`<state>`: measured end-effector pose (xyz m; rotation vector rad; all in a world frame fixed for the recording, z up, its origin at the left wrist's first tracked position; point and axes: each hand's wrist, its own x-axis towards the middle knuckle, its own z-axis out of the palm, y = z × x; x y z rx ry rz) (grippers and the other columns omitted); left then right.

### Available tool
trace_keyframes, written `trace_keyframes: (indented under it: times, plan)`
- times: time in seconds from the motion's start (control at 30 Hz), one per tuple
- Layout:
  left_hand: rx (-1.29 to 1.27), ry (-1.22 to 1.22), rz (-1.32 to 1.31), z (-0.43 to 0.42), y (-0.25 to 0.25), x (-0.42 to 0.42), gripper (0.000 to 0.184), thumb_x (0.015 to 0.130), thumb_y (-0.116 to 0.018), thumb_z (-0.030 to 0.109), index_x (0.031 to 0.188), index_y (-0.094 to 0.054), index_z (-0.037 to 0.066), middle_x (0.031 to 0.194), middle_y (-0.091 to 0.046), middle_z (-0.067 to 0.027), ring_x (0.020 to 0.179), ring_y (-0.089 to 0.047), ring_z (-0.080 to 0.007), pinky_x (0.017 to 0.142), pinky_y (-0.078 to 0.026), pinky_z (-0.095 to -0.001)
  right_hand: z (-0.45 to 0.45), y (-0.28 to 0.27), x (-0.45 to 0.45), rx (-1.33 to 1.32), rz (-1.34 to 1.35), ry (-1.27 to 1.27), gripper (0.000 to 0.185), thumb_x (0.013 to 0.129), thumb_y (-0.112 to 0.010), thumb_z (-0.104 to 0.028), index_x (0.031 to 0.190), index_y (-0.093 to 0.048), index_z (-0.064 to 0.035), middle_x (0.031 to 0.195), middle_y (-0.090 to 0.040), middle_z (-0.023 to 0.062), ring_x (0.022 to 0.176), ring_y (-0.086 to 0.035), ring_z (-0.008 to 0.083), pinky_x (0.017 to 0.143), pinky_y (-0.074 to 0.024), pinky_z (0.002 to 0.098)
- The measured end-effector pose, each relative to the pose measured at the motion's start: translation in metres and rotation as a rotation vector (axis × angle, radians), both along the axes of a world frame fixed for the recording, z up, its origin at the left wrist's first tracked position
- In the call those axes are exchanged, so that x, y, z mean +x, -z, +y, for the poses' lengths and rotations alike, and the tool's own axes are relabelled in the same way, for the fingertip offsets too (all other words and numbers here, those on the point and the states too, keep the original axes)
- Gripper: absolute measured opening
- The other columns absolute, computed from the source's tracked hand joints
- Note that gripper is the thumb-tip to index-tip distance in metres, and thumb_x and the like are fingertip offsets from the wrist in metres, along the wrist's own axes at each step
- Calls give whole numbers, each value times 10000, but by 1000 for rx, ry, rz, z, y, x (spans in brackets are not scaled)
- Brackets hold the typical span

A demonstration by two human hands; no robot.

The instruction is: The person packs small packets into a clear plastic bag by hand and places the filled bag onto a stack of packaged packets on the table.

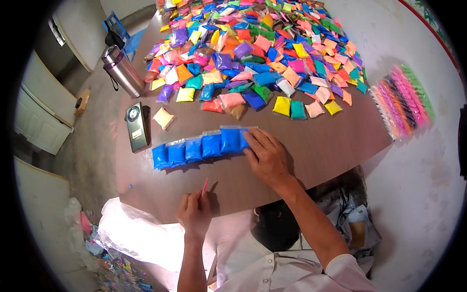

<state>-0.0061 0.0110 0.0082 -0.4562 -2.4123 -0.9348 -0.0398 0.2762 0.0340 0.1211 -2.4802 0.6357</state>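
Observation:
Near the front edge of the brown table point(321, 153), my left hand point(195, 210) is closed on a thin pink stick point(206, 185), whose tip points up. Several blue packets point(193, 149) lie side by side in a slightly slanting row across the table. At the right end of that row, my right hand point(265, 155) rests with its fingers over the last blue packet point(242, 140). The fingers are bent and partly cover that packet; its right side is hidden under them.
A large heap of colourful packets point(243, 48) covers the far table. A steel flask point(122, 71), a dark phone-like box point(138, 127) and a pale peach packet point(164, 118) lie left. Bundled coloured twisted strips point(401, 103) are at right. A blue chair point(127, 36) stands behind.

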Motion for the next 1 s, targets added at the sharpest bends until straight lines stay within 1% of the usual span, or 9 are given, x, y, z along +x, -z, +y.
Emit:
trace_keyframes:
  times: [0.1, 0.23, 0.37, 0.43, 0.47, 0.6, 0.63, 0.8, 1.0]
  plan:
    - [10, 27, -5, -1, 0, 1, 60, 941, -773, 12, 964, -720, 25, 791, -656, -123, 618, -633, -265, 561, -483, -377, -1, -3, 1, -18, -2, -2, 493, 872, -779, -117, 1354, -689, -60, 1389, -658, 152, 1286, -618, 358, 1107, -489, 472]
    - [26, 11, -21, 2, -2, 2, 53, 937, -773, 12, 952, -723, 23, 790, -658, -122, 621, -639, -264, 566, -490, -375, 1, -4, 11, -65, 18, 42, 553, 838, -790, -126, 1376, -676, -73, 1422, -637, 172, 1292, -617, 381, 1097, -494, 496]
    - [45, 20, 9, 3, -2, 2, 44, 935, -770, 17, 933, -728, 27, 782, -660, -122, 625, -656, -270, 570, -503, -375, 11, -9, 40, -90, 64, 48, 547, 828, -795, -137, 1360, -687, -70, 1424, -639, 172, 1287, -621, 384, 1088, -497, 504]
    - [36, 28, 42, 4, -5, 0, 43, 934, -770, 19, 929, -728, 29, 780, -661, -121, 626, -662, -273, 571, -508, -378, 20, -13, 59, -47, -4, 119, 508, 839, -786, -124, 1336, -702, -63, 1426, -638, 170, 1264, -634, 381, 1078, -499, 509]
    - [23, 24, 40, 5, -6, 1, 43, 933, -770, 23, 926, -729, 32, 779, -662, -120, 628, -665, -277, 571, -512, -382, 26, -12, 67, -65, 4, 109, 508, 839, -786, -124, 1336, -702, -63, 1426, -638, 170, 1264, -634, 381, 1078, -499, 509]
    - [-26, 16, 62, 5, -9, 1, 47, 924, -780, 44, 918, -733, 52, 789, -663, -108, 627, -662, -272, 562, -515, -379, 56, -9, 99, -3, 5, 269, 415, 876, -765, -112, 1285, -729, -54, 1384, -670, 143, 1227, -649, 363, 1049, -501, 495]
    - [-39, 9, 67, 6, -11, 2, 49, 922, -781, 44, 917, -734, 54, 790, -663, -104, 624, -659, -264, 559, -514, -375, 64, -6, 106, -19, 12, 256, 415, 876, -765, -112, 1285, -729, -54, 1384, -670, 143, 1227, -649, 363, 1049, -501, 495]
    - [-53, -18, 64, 5, -4, 1, 58, 911, -794, 52, 908, -738, 66, 789, -664, -86, 618, -651, -230, 557, -514, -354, 83, 25, 125, 34, 34, 420, 349, 904, -735, -106, 1247, -737, -41, 1332, -693, 124, 1201, -645, 347, 1077, -452, 488]
    - [-91, -45, 77, 8, -10, 2, 66, 897, -805, 58, 907, -742, 73, 788, -666, -64, 608, -649, -215, 551, -517, -343, 82, 35, 123, -30, 71, 434, 308, 935, -702, -110, 1233, -738, -42, 1309, -698, 108, 1212, -634, 331, 1099, -428, 496]
